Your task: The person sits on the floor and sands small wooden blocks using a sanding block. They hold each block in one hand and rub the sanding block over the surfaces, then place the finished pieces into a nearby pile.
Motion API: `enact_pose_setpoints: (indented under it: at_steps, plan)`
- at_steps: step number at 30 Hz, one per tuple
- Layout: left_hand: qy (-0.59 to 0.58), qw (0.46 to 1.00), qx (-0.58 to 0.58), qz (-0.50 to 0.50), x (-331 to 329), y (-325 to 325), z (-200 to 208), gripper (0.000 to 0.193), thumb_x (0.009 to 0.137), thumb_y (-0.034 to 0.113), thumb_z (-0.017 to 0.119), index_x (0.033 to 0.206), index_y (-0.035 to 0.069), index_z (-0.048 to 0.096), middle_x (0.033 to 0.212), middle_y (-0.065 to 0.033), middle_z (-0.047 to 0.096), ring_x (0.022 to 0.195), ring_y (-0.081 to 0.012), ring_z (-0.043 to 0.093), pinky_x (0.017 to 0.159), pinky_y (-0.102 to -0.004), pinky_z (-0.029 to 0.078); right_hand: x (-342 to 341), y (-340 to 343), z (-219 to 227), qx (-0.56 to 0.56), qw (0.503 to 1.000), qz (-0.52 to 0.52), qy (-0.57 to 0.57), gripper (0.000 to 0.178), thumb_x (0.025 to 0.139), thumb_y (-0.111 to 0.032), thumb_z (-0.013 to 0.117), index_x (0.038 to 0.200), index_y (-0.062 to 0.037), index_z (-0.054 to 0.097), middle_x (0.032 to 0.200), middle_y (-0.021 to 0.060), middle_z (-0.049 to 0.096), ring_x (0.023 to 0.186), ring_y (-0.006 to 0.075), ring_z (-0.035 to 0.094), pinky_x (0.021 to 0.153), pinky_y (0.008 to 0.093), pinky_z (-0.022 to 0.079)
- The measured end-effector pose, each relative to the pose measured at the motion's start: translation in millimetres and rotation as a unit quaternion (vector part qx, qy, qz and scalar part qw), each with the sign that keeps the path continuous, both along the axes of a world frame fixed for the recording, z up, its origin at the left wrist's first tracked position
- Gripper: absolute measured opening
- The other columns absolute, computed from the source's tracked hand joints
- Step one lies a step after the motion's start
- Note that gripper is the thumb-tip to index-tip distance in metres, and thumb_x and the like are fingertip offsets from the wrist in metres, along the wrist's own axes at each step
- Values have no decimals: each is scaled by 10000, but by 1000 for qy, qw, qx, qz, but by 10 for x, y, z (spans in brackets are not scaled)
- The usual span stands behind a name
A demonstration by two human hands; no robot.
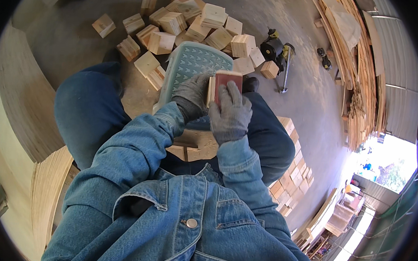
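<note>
The 2 arms (134, 147) reach forward in blue denim sleeves (239, 162). The left hand (192, 92), in a gray glove (189, 110), curls in from the side. The right hand (230, 113), gloved too, lies palm down close by, its fingers (234, 91) pointing forward. The knees (84, 103) are wide apart.

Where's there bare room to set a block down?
Right: grey floor between the power tool, long planks and stacked blocks. Left: floor between the loose block pile and large wooden panel. Smaller: top of the teal stool, ahead of the left hand. Crowded: just beyond the stool, where the pile sits.
</note>
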State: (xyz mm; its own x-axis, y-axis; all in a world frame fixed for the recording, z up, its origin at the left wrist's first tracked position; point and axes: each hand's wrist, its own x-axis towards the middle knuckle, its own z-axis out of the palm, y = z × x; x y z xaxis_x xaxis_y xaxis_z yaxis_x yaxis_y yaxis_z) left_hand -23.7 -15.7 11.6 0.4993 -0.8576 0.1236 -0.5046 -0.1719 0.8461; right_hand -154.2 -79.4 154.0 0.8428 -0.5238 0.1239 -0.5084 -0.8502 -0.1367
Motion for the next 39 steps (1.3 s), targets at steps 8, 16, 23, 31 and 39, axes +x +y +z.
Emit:
enact_pose_setpoints:
  at_steps: [8,16,23,31,39]
  plan:
    - [12,997,70,13,41,48,295,984,660,260,943,1497,74,461,1409,-196,575,1343,-378,562,1181,-442,457,-747,166,65,103,988,-27,-116,567,840,-195,832,1382,-86,705,1505,158,599,1314,418,550,1123,535,462]
    - [297,950,-88,39,177,108,313,1103,560,168,1020,1507,58,464,1404,-147,640,1324,-286,627,1137,-441,541,-927,-310,-250,228,898,-178,-330,510,896,-104,836,1383,-58,690,1485,170,608,1354,336,604,1129,421,519]
    - [507,846,-167,-11,309,413,963,1019,704,150,969,1567,20,442,1392,-147,650,1271,-271,659,1112,-389,554,-760,-289,-709,263,942,-107,-178,556,829,-198,852,1357,-95,708,1472,168,623,1310,397,618,1131,443,500]
    - [577,795,-187,4,294,533,1053,784,871,217,845,1534,13,481,1388,-165,649,1276,-265,645,1098,-422,540,-464,-124,-662,232,969,-60,-62,575,856,-329,808,1396,-172,685,1525,96,601,1310,417,583,1151,481,460]
    - [727,587,-284,214,755,712,949,844,900,625,764,1458,43,518,1342,-172,629,1217,-326,641,1074,-530,530,-366,-97,-511,238,969,-69,4,618,874,-343,797,1445,-149,656,1582,79,556,1302,401,589,1150,456,466]
